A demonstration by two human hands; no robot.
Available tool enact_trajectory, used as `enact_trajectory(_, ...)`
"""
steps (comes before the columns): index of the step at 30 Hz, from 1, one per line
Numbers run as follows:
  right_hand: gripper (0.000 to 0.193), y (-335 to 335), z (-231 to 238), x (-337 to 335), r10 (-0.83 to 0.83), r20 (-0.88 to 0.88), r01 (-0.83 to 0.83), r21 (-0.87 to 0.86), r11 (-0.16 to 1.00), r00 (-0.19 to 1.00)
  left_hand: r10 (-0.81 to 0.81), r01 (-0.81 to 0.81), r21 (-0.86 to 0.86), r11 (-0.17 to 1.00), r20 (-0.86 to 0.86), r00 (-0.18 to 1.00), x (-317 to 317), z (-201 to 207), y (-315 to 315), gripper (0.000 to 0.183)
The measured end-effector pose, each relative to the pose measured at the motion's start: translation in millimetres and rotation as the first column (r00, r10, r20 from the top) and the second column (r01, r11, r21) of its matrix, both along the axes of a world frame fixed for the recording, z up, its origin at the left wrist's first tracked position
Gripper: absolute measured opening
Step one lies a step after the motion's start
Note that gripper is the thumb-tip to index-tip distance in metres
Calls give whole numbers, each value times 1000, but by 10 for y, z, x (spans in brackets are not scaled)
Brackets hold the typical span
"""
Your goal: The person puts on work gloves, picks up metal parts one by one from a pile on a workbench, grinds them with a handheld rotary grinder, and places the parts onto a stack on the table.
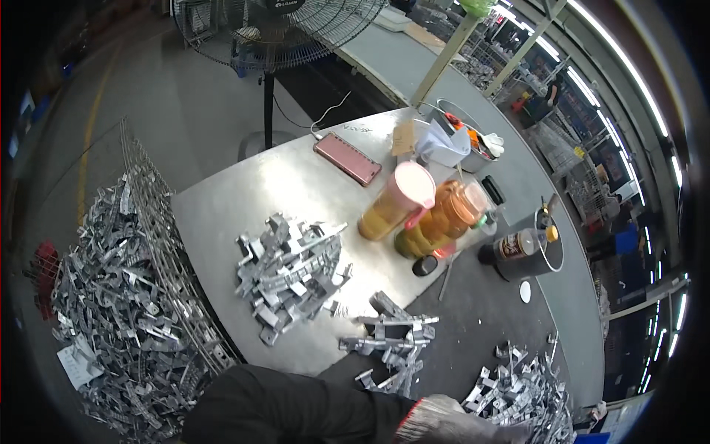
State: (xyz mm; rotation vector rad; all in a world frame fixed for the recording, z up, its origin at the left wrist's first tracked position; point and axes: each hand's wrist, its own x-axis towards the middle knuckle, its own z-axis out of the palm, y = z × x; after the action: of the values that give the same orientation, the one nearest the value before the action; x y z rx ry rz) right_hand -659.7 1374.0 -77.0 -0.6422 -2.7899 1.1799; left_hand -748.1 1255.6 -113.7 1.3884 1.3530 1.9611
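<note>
Dark sleeve [296,407] is closest: left forearm across the near side, ending in a gloved left hand [447,422] just beside the right-hand pile [529,396] of metal brackets. Fingers run into the lower edge, can't tell if they grip anything. Right hand out of view.

Risks, left to right. Basket heap [133,318] is piled loose; a bump could shed pieces. Table heap [292,277] is tangled; pulling one bracket could drag others. Phone [347,159] lies far side with its cable [329,115] attached; a snagged cable could pull it. Small cluster [396,340] sits near the forearm; a careless sweep could scatter it. Drinks stand just beyond; a knock could tip them and wet the metal. Thin bracket edges might catch the glove.

Containers, left to right. Wire basket [164,229]: full of brackets. Pink-topped pitcher [396,203]: yellowish liquid low down. Orange-toned jar [436,218]: yellow-green at the bottom, rest too blurred. Far bin [482,166]: orange item [471,135], white item [493,144]. Dark round tub [526,270], right: yellow-capped bottle [521,244] in or against it, can't tell which.
</note>
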Motion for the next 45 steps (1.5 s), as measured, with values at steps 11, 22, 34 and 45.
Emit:
enact_trajectory(11,45,22,489,-1266,-38,160,-122,864,488,986,331,-318,100,943,-400,855,-1122,387,570,51)
enact_trajectory(22,36,-75,137,-1617,-257,223,-131,935,330,940,211,-303,-226,926,-358,910,-1536,-65,488,49)
enact_trajectory(34,36,-91,327,-1234,158,206,-121,-183,976,966,63,-218,-360,907,-395,916,-1683,-156,599,48)
enact_trajectory(45,19,-101,244,-1343,278,494,-275,-81,958,824,32,-21,-477,879,16,999,-1690,-333,772,43)
